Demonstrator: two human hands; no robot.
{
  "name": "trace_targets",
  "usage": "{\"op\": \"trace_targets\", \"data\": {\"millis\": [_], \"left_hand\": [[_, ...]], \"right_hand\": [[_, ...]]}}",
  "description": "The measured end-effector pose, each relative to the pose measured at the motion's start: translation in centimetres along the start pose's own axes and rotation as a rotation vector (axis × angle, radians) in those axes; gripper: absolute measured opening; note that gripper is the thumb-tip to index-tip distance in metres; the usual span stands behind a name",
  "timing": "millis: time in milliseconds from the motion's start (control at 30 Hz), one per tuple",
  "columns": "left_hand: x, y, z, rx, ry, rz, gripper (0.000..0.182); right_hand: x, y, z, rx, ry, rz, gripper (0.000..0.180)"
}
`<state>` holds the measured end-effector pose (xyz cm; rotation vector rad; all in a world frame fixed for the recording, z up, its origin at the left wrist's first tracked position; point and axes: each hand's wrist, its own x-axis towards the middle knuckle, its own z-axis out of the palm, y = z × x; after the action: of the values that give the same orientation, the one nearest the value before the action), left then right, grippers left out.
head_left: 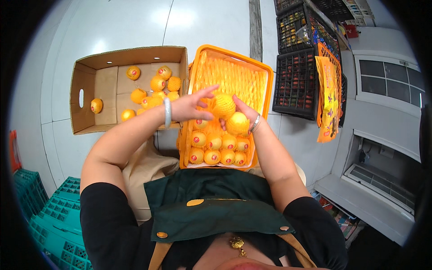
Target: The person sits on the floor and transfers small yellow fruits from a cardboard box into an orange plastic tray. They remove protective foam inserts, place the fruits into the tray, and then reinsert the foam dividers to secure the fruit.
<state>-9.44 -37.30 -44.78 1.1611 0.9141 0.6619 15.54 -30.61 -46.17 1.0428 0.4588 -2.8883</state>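
My right hand point(248, 113) holds two round yellow fruits in foam nets, an upper one point(224, 105) and a lower one point(237, 123), over an orange plastic crate point(271, 86). My left hand point(195, 104) is beside them on the left, fingers spread, holding nothing. Rows of netted fruits with red stickers point(212, 157) sit in the near part of the crate. Yellow foam nets point(233, 76) line its far part. A cardboard box point(77, 72) at the left contains several loose netted fruits point(158, 83), some hidden behind my left forearm.
Black plastic crates point(293, 84) of packed goods stand on the right, with yellow printed bags point(326, 98) against an orange basket. Teal crates point(64, 216) are at the lower left. A grey cabinet point(378, 121) is at the far right.
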Motion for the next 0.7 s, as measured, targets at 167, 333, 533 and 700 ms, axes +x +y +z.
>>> {"op": "trace_targets", "data": {"millis": [167,333,533,700], "left_hand": [[0.0,0.6,-1.1,-0.433,-0.096,0.050,0.071],[-1.6,-3.1,-6.5,-0.368,0.435,-0.169,0.070],[-4.7,-11.7,-10.8,-0.168,0.822,-0.626,0.075],[-5.0,-16.9,-10.6,0.019,0.714,-0.660,0.086]], "right_hand": [[2.7,-0.5,3.8,-0.069,-0.194,-0.017,0.070],[4.4,-0.8,6.9,0.023,0.067,-0.075,0.064],[11.5,1.3,12.2,-0.930,0.281,-0.070,0.054],[16.5,5.1,12.3,-1.737,0.695,-0.712,0.045]]}}
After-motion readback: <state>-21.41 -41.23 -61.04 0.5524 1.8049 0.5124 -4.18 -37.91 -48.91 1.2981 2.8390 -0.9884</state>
